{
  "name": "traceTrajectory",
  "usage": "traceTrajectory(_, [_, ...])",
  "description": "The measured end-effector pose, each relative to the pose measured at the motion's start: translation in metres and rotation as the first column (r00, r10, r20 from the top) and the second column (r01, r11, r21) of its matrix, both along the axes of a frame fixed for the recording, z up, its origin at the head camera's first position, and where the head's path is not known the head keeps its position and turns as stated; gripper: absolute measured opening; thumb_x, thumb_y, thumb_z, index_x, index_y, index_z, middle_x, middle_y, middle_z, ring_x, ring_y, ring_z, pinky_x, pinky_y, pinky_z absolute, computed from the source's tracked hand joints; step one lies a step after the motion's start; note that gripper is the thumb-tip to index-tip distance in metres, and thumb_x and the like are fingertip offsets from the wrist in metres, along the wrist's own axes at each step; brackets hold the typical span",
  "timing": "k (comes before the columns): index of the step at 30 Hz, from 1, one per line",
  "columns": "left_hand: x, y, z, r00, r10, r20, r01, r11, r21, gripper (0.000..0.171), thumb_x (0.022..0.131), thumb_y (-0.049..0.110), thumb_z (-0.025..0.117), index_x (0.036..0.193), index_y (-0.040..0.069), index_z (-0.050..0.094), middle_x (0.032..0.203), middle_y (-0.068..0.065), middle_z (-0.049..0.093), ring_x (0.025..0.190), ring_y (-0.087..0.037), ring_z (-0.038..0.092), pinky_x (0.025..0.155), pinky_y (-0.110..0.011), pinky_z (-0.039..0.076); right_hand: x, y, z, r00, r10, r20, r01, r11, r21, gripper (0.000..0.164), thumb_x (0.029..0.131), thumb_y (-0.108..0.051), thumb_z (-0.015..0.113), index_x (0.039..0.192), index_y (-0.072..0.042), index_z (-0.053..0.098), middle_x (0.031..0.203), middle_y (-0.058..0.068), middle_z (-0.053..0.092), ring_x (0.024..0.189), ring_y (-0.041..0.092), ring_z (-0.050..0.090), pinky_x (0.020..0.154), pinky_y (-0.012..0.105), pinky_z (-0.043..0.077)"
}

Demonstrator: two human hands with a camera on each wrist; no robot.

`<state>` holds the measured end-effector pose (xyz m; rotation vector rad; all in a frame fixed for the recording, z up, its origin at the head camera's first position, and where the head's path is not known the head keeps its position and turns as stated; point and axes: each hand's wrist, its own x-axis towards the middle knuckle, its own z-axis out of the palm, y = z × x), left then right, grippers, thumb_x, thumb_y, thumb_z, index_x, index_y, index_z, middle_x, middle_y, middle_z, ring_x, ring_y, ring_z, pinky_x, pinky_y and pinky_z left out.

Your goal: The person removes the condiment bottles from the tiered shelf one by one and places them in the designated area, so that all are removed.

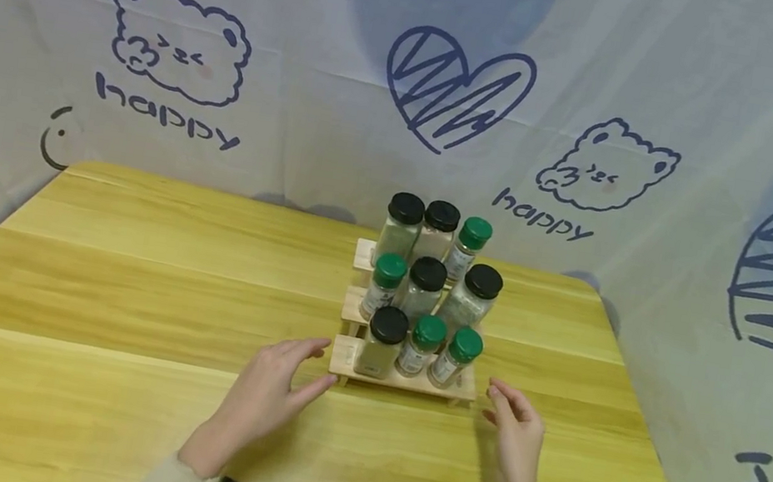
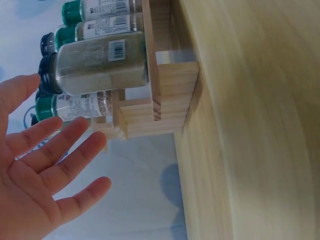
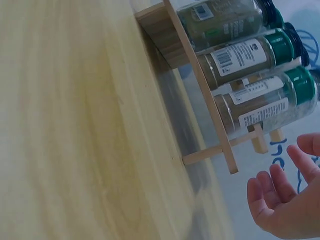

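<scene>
I had the left hand [image 1: 259, 394] just beside the left end of the wooden rack [image 1: 344, 355], fingers spread apart; the right hand [image 1: 518, 439] hung near the other end, fingers loosely bent around nothing. The rack stood on the bench [image 1: 157, 297], between both hands, nine capped jars [image 1: 421, 301] across its three tiers. I judged any shift needed a low, matched hold on both ends, level and slow, lest the taller ones topple.
</scene>
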<state>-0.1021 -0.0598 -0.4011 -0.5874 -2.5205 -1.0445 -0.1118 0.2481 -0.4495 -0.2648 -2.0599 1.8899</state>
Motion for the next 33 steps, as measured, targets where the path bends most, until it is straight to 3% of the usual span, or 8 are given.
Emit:
traceTrajectory(5, [-0.005,0.003,-0.003,1.0,-0.012,-0.013,0.012,1.0,0.026,0.042,0.076,0.021,0.071,0.109,-0.003,0.059,0.097,-0.014,0.064,0.088,-0.025,0.061,0.081,-0.038,0.048,-0.022,0.014,-0.033,0.999,-0.031,0.031,0.035,0.99,-0.133,0.027,0.077,-0.023,0.071,0.097,-0.004,0.068,0.096,0.009,0.063,0.08,0.012,0.06,0.064,0.025,0.053])
traceTrajectory(8, [-0.008,0.005,-0.004,1.0,-0.019,-0.002,0.019,0.999,0.038,0.042,0.077,0.021,0.07,0.11,-0.002,0.059,0.099,-0.013,0.064,0.09,-0.024,0.06,0.082,-0.037,0.048,-0.025,0.01,-0.028,0.998,-0.025,0.06,0.035,0.985,-0.168,0.026,0.075,-0.022,0.073,0.095,-0.005,0.068,0.095,0.006,0.064,0.078,0.012,0.061,0.064,0.026,0.053])
traceTrajectory(13, [-0.014,0.009,-0.002,0.997,-0.044,0.065,0.038,0.995,0.094,0.04,0.079,0.02,0.069,0.111,-0.001,0.059,0.104,-0.012,0.062,0.093,-0.023,0.059,0.082,-0.036,0.048,-0.018,-0.005,0.0,0.994,0.032,0.108,-0.005,0.97,-0.245,0.011,0.08,-0.011,0.066,0.09,-0.011,0.07,0.089,0.004,0.063,0.074,0.01,0.06,0.063,0.024,0.053])
traceTrajectory(16, [-0.017,0.011,-0.001,0.994,-0.054,0.091,0.042,0.991,0.126,0.038,0.079,0.018,0.069,0.11,-0.001,0.059,0.105,-0.012,0.061,0.093,-0.023,0.058,0.081,-0.036,0.048,-0.017,-0.011,0.01,0.986,0.05,0.161,0.002,0.952,-0.307,0.013,0.082,-0.004,0.062,0.086,-0.014,0.069,0.081,0.001,0.064,0.067,0.009,0.059,0.059,0.022,0.051])
traceTrajectory(22, [-0.023,0.014,-0.001,0.994,-0.067,0.09,0.053,0.987,0.153,0.036,0.078,0.016,0.069,0.109,-0.002,0.059,0.105,-0.012,0.061,0.093,-0.025,0.058,0.082,-0.038,0.047,-0.023,-0.014,0.009,0.97,0.087,0.227,0.013,0.914,-0.405,0.018,0.083,0.004,0.056,0.093,-0.007,0.067,0.079,0.001,0.065,0.057,0.009,0.056,0.053,0.02,0.049])
traceTrajectory(26, [-0.027,0.017,0.0,0.99,-0.09,0.108,0.071,0.984,0.162,0.038,0.078,0.017,0.07,0.111,0.001,0.059,0.106,-0.011,0.061,0.094,-0.024,0.058,0.083,-0.038,0.047,-0.027,-0.014,0.004,0.963,0.101,0.248,-0.001,0.928,-0.372,0.026,0.084,0.004,0.056,0.109,0.003,0.061,0.09,0.0,0.064,0.061,0.007,0.055,0.054,0.019,0.048])
traceTrajectory(29, [-0.03,0.02,0.0,0.985,-0.11,0.136,0.085,0.98,0.18,0.039,0.078,0.019,0.07,0.112,0.002,0.058,0.106,-0.01,0.061,0.095,-0.023,0.057,0.082,-0.039,0.047,-0.028,-0.014,0.001,0.957,0.114,0.268,-0.015,0.939,-0.344,0.027,0.083,0.002,0.058,0.11,0.0,0.061,0.089,-0.002,0.064,0.063,0.006,0.055,0.054,0.019,0.048])
traceTrajectory(33, [-0.034,0.025,-0.001,0.976,-0.13,0.173,0.092,0.974,0.209,0.044,0.077,0.022,0.071,0.113,0.002,0.057,0.104,-0.01,0.062,0.094,-0.024,0.057,0.082,-0.041,0.047,-0.03,-0.013,-0.002,0.952,0.124,0.28,-0.025,0.942,-0.334,0.019,0.083,0.002,0.059,0.091,-0.014,0.065,0.083,-0.004,0.063,0.063,0.007,0.056,0.055,0.02,0.048])
